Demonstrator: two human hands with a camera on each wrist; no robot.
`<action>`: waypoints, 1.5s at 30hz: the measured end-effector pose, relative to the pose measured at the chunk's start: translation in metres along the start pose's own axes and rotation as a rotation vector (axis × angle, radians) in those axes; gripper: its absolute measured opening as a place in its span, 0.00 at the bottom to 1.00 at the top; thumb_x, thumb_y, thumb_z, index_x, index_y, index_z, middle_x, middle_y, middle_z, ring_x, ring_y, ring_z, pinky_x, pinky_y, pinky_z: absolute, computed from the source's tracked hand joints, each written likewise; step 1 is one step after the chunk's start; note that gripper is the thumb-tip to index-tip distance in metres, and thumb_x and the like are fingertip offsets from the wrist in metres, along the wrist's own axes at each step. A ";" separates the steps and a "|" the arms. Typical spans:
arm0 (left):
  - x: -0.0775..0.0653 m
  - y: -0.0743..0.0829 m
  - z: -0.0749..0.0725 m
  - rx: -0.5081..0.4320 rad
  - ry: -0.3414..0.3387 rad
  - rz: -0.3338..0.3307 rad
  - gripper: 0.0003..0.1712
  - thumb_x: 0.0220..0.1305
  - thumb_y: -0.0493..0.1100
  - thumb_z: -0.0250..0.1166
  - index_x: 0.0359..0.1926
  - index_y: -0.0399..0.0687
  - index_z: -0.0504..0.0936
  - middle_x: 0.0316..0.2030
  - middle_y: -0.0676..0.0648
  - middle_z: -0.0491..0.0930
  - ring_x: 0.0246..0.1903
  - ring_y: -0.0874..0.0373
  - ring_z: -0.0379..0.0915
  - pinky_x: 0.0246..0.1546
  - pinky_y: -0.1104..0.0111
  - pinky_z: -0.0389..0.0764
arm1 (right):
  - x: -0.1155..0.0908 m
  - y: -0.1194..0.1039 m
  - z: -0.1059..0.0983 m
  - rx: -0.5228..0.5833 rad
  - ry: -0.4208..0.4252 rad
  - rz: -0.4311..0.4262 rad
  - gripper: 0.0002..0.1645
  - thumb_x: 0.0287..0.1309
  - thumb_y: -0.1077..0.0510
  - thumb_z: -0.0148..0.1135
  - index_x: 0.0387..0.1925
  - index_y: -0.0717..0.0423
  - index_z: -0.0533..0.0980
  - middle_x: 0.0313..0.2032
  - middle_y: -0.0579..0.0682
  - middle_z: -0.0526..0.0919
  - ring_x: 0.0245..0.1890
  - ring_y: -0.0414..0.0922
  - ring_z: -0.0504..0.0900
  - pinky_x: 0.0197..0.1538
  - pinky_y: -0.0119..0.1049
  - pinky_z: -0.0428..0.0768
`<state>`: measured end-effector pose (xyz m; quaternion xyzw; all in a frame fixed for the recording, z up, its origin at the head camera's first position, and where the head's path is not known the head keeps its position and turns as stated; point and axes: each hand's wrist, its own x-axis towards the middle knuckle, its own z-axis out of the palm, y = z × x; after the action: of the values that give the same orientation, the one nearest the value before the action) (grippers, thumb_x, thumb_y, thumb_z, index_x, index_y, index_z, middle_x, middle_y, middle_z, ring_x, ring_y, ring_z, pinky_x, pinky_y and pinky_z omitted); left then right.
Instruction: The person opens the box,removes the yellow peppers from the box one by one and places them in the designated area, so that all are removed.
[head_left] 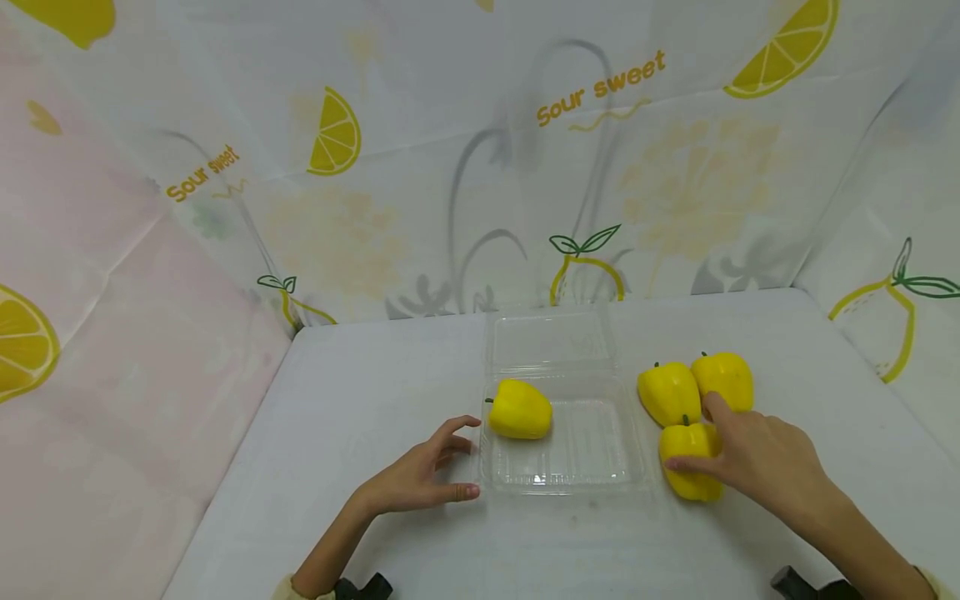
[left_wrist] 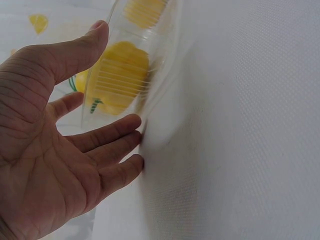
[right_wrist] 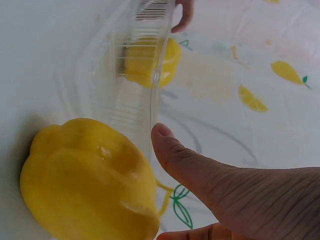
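Observation:
A clear plastic clamshell box [head_left: 592, 442] lies with its lid [head_left: 551, 342] folded back, away from me. One yellow bell pepper [head_left: 521, 410] rests on its side in the left of the tray. Beside the tray's left wall, my left hand [head_left: 423, 475] has thumb and fingers spread; its palm is bare in the left wrist view. My right hand [head_left: 772, 458] reaches over the nearest loose yellow bell pepper [head_left: 686, 483], thumb on one side and index finger on the other. In the right wrist view the thumb [right_wrist: 185, 160] stands apart from that pepper's skin.
Two more yellow bell peppers, a left one [head_left: 666, 392] and a right one [head_left: 726, 377], sit just behind the nearest one, close together. A white cloth covers the table [head_left: 360, 375]. Lemon-printed fabric [head_left: 420, 225] hangs behind and at both sides.

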<state>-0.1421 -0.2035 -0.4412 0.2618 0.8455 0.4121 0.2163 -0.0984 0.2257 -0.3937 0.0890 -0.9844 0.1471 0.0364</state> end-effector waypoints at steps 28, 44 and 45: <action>-0.001 0.000 -0.001 -0.015 0.006 -0.003 0.50 0.57 0.57 0.73 0.73 0.62 0.52 0.57 0.49 0.75 0.61 0.58 0.69 0.65 0.57 0.68 | 0.045 -0.037 0.010 0.143 -0.024 -0.126 0.42 0.44 0.25 0.69 0.48 0.53 0.74 0.23 0.40 0.70 0.16 0.37 0.63 0.17 0.30 0.63; -0.001 0.000 -0.001 -0.018 0.002 -0.002 0.50 0.58 0.56 0.73 0.73 0.61 0.52 0.58 0.50 0.74 0.61 0.58 0.69 0.65 0.58 0.67 | 0.061 -0.067 0.030 0.242 -0.081 -0.182 0.45 0.51 0.30 0.68 0.62 0.52 0.71 0.48 0.52 0.81 0.39 0.45 0.81 0.33 0.35 0.79; -0.001 0.000 -0.001 -0.018 0.001 -0.002 0.50 0.58 0.56 0.73 0.73 0.61 0.52 0.58 0.50 0.74 0.61 0.58 0.69 0.65 0.58 0.67 | 0.062 -0.068 0.031 0.246 -0.089 -0.188 0.44 0.52 0.31 0.68 0.63 0.52 0.70 0.50 0.53 0.80 0.41 0.46 0.81 0.34 0.36 0.80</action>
<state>-0.1420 -0.2048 -0.4404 0.2586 0.8421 0.4198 0.2186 -0.1480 0.1421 -0.3982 0.1911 -0.9470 0.2582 -0.0050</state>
